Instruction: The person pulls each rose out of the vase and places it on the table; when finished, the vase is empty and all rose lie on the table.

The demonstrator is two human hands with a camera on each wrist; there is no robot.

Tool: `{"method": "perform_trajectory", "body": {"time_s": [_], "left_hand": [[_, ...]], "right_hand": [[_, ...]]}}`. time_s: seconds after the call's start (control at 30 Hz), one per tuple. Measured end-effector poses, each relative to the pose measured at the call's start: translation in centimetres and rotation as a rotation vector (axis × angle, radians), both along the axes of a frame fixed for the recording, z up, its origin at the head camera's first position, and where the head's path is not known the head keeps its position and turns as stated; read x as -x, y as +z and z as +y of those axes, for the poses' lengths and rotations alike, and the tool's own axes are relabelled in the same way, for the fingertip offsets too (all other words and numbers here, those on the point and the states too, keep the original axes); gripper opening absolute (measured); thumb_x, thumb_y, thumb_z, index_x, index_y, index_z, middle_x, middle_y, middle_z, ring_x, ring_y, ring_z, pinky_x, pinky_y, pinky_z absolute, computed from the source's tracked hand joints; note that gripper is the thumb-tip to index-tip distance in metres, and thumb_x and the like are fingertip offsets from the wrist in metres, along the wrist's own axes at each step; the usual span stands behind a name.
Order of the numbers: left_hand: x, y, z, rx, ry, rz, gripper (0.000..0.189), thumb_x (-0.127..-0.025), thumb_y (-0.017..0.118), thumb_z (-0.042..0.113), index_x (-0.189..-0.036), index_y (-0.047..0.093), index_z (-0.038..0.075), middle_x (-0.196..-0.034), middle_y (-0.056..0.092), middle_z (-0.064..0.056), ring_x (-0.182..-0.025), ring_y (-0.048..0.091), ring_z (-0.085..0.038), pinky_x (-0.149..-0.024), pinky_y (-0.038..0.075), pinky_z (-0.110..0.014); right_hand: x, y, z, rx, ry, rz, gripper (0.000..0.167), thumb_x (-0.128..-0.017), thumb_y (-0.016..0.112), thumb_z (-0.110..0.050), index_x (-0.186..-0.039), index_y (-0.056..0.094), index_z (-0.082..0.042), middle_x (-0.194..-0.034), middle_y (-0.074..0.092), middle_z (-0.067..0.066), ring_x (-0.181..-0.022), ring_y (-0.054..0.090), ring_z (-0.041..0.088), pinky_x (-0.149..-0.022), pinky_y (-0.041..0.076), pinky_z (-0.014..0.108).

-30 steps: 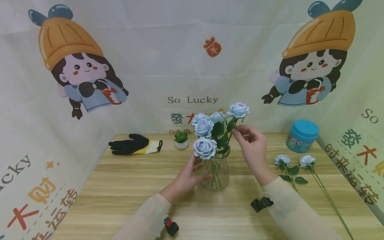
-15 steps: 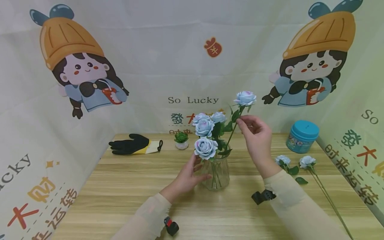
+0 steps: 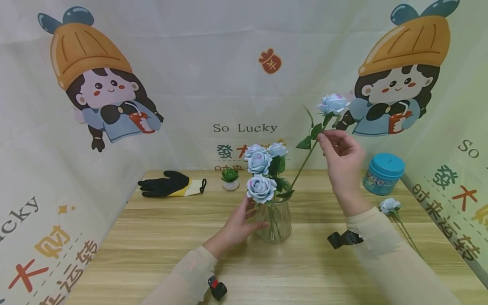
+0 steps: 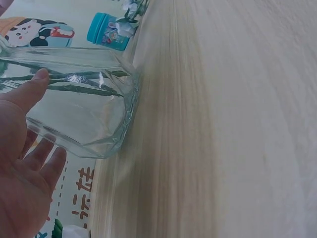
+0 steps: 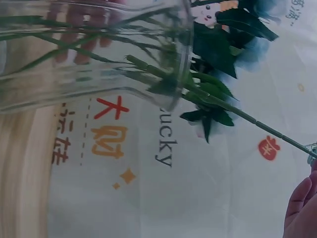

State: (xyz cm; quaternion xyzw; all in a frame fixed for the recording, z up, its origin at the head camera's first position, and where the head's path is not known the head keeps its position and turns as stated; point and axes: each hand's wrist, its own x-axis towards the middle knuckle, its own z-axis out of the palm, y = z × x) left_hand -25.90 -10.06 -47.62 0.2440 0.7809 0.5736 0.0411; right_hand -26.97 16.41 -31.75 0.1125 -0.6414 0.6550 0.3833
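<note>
In the head view a clear glass vase [image 3: 283,222] stands upright mid-table with several pale blue artificial roses [image 3: 261,189] in it. My left hand [image 3: 237,226] holds the vase from the left; the left wrist view has its thumb [image 4: 30,91] against the glass and the fingers curving round the side. My right hand [image 3: 346,163] pinches another blue rose [image 3: 333,103] by its stem below the bloom. That rose leans right and rises above the others. In the right wrist view the lower end of its stem [image 5: 242,115] lies inside the vase's neck.
On the table's right lies a loose blue rose [image 3: 390,206], partly hidden by my right sleeve. Behind it stands a blue lidded tub [image 3: 384,174]. A small potted succulent [image 3: 230,178] and a black work glove [image 3: 167,184] are at the back left, before the printed backdrop.
My right hand has moved up and to the right, drawing the pinched rose partly out of the vase. My left hand and the vase stay put. The right arm now covers one loose rose.
</note>
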Motion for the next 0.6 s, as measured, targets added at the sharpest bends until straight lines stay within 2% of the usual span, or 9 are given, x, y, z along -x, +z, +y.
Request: {"method": "perform_trajectory", "body": {"time_s": [0.17, 0.37, 0.6], "left_hand": [[0.0, 0.0, 0.0, -0.001, -0.001, 0.0, 0.102, -0.086, 0.082, 0.006, -0.165, 0.017, 0.015, -0.165, 0.036, -0.016, -0.149, 0.04, -0.039, -0.123, 0.04, -0.051], [0.0, -0.1, 0.0, -0.005, -0.006, 0.005, 0.104, -0.086, 0.082, 0.006, -0.166, 0.016, 0.017, -0.165, 0.035, -0.016, -0.149, 0.04, -0.039, -0.123, 0.039, -0.051], [0.0, 0.0, -0.1, -0.008, -0.003, -0.012, 0.103, -0.087, 0.082, 0.006, -0.166, 0.016, 0.017, -0.165, 0.036, -0.016, -0.149, 0.04, -0.039, -0.123, 0.039, -0.051]], "right_hand": [[-0.4, 1.4, 0.7, 0.009, -0.017, 0.04, 0.01, -0.096, 0.074, -0.014, -0.103, 0.075, -0.006, -0.095, 0.074, -0.005, -0.077, 0.062, 0.012, -0.066, 0.054, 0.017], [-0.4, 2.3, 1.9, 0.026, 0.013, 0.085, 0.014, -0.095, 0.074, -0.011, -0.105, 0.075, -0.001, -0.096, 0.075, -0.001, -0.075, 0.061, 0.012, -0.066, 0.053, 0.017], [-0.8, 3.3, 3.1, 0.137, 0.073, 0.146, 0.009, -0.093, 0.075, -0.004, -0.1, 0.075, 0.002, -0.088, 0.073, 0.001, -0.067, 0.057, 0.013, -0.061, 0.048, 0.019]]}}
